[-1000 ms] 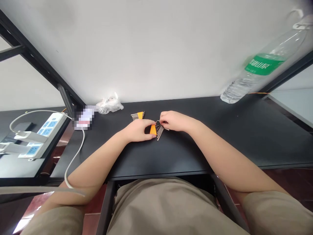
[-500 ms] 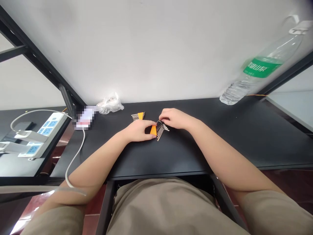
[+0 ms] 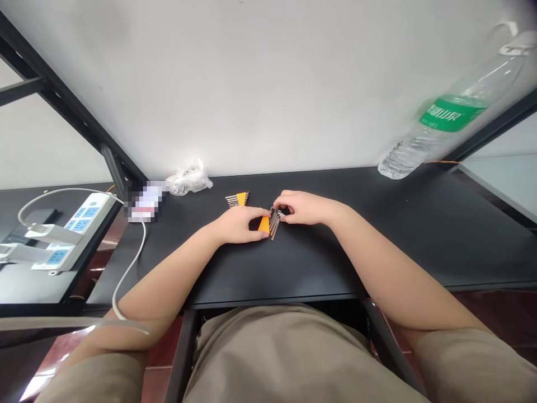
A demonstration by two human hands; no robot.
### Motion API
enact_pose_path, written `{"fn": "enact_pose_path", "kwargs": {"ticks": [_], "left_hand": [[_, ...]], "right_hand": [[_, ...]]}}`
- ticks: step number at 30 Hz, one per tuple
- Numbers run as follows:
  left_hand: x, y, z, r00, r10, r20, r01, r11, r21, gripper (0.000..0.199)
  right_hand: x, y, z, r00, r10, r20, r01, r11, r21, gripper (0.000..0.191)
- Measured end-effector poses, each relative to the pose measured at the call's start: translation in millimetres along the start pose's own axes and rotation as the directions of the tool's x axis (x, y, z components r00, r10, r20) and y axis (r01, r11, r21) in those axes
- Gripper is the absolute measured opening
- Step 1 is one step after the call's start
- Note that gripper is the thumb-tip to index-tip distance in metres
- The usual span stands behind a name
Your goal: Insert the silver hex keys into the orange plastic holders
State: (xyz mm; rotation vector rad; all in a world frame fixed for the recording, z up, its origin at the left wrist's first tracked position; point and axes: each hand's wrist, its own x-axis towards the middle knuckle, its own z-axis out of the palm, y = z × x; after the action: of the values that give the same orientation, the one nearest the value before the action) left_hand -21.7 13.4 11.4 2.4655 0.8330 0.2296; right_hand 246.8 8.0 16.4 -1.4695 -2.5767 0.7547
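Note:
My left hand (image 3: 239,225) is closed on the orange holder of a hex key set (image 3: 264,225), thumb and forefinger at its two ends. Several L-shaped metal keys (image 3: 275,224) stick out of the holder to the right. My right hand (image 3: 300,207) curls round the bent ends of these keys, with thumb and forefinger on either side of them. Which keys its fingertips press on is too small to tell. Behind my left hand, a second hex key set (image 3: 238,198) with a yellow-orange holder lies on the black table (image 3: 268,274), partly covered by that hand.
A crumpled clear plastic bag (image 3: 189,178) lies against the wall. Next to it is a blurred-out item (image 3: 146,201). A large water bottle (image 3: 444,115) stands at the back right. On the left are a white power strip (image 3: 75,232) and a white cable (image 3: 140,252).
My right hand has come slightly down, its thumb now at the near side of the keys' bent ends. The keys sit closer together. My left hand has hardly moved.

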Motion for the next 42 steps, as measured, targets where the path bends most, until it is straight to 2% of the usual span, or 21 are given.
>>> {"fn": "enact_pose_path", "kwargs": {"ticks": [8,12,21,26,29,32,34,37,42], "left_hand": [[0,1,-0.5,1.000,-0.009,-0.018,0.009,1.000,-0.012,0.053],[1,-5,1.0,0.996,0.039,-0.086,-0.043,0.998,-0.043,0.051],[2,-18,4.0,0.976,-0.062,-0.208,0.058,0.998,-0.026,0.057],[3,-23,6.0,0.959,-0.062,-0.277,0.040,0.996,-0.084,0.057],[4,-27,6.9,0.944,-0.051,-0.326,0.021,0.995,-0.095,0.056],[5,-31,8.0,0.930,-0.047,-0.364,0.017,0.996,-0.086,0.055],[6,-31,8.4,0.924,-0.048,-0.379,0.019,0.997,-0.079,0.055],[6,-31,8.3,0.911,-0.042,-0.411,0.014,0.997,-0.072,0.055],[5,-31,8.4,0.887,-0.049,-0.459,0.016,0.997,-0.074,0.053]], "right_hand": [[4,-1,4,0.999,0.031,-0.034,-0.033,0.998,-0.058,0.005],[5,-5,6,0.998,0.039,-0.051,-0.044,0.994,-0.095,0.011],[-1,-14,10,0.978,0.188,-0.086,-0.203,0.952,-0.231,0.017],[-8,-5,-6,0.983,0.154,-0.094,-0.161,0.984,-0.071,0.013],[-12,2,-16,0.970,0.112,-0.217,-0.086,0.988,0.127,0.015],[-15,5,-20,0.938,0.109,-0.329,0.009,0.941,0.338,0.018],[-15,4,-19,0.919,0.122,-0.375,0.051,0.906,0.420,0.019],[-14,0,-17,0.895,0.140,-0.424,0.078,0.887,0.456,0.020],[-13,-6,-15,0.870,0.126,-0.477,0.098,0.904,0.416,0.018]]}}
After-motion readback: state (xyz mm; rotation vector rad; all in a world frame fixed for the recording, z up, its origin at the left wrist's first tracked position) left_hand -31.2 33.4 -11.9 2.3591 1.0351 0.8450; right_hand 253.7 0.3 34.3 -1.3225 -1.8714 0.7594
